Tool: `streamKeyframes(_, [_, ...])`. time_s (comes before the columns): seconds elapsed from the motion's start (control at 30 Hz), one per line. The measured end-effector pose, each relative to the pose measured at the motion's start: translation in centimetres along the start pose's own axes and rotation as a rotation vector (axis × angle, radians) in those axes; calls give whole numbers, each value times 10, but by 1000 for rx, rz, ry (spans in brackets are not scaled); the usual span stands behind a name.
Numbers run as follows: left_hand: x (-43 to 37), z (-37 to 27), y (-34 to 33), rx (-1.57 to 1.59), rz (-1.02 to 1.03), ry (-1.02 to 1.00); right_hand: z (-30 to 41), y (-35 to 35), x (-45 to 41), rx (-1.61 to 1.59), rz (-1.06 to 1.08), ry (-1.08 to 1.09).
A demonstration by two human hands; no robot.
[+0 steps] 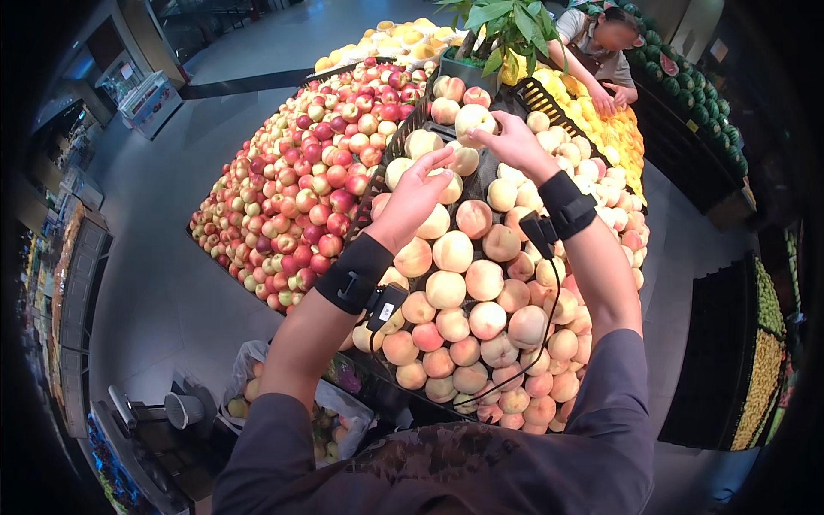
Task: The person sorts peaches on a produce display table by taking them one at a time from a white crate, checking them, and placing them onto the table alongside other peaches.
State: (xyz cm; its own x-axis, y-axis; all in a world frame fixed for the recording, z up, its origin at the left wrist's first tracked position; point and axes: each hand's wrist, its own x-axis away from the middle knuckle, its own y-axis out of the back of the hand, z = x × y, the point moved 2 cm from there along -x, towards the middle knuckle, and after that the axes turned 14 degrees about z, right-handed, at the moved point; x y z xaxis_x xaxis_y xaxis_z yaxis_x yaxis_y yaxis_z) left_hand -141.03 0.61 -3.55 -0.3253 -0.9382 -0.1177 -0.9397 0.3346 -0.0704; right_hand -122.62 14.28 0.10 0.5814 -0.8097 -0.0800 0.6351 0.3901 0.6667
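A sloping display of pale peaches (452, 251) spreads out before me. At its upper end my right hand (520, 143) grips a large cream-coloured peach (475, 122) between thumb and fingers. Lower and to the left, my left hand (418, 193) hovers over the fruit with its fingers extended. Its fingertips lie close to two peaches (465, 161), and I cannot tell whether they touch. Dark mesh lining (479, 177) shows between the peaches near my hands. Each wrist wears a black strap with a small cabled device.
Red-and-yellow nectarines (309, 187) fill the left side, behind a black slatted divider (409, 125). A potted plant (467, 67) stands at the far end. Across yellow-wrapped fruit (599, 122), another person (595, 48) works with both hands. Bagged fruit (331, 428) sits low at left.
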Motion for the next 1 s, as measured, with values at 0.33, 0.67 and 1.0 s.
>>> streamKeyframes(0.33, [49,35,39,80,-149,116,-65,-44,-120,41,-51,-82])
streamKeyframes(0.67, [188,40,53,264,-405,148,-120,-77,-163,-109,-47,-115])
streamKeyframes(1.0, [381,103,120,292,-862,243,-110,-52,-136,-22,-15,-58])
